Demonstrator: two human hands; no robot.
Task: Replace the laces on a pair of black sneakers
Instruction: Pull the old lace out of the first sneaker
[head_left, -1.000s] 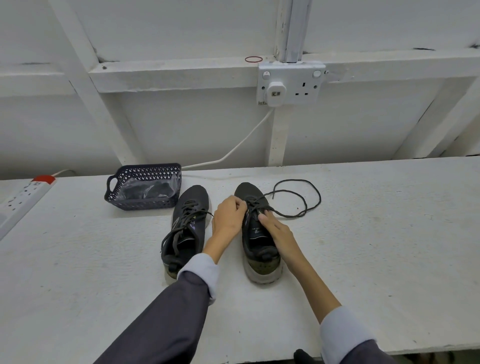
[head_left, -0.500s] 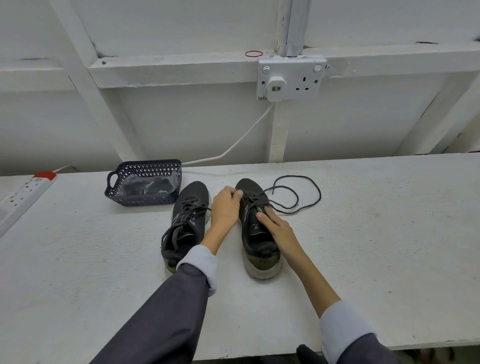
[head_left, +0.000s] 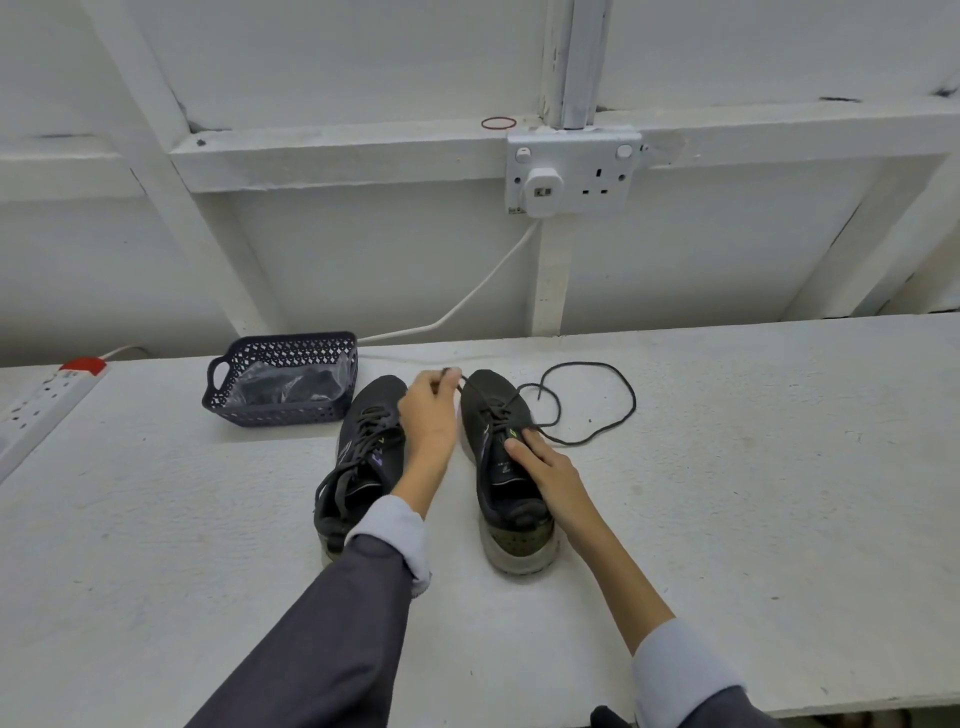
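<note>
Pinching the lace (head_left: 635, 404) end in the left hand (head_left: 428, 415); pressing the right sneaker (head_left: 511, 499), between both hands on the surface (head_left: 753, 493), with straight fingers of the right hand (head_left: 545, 462).

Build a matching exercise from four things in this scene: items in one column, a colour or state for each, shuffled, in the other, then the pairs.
1. basket
2. left sneaker
3. loose lace
4. rubber band

A. red
B. laced
C. lies in loops
D. dark blue

Pairs: 1-D, 2-B, 3-C, 4-A
</note>
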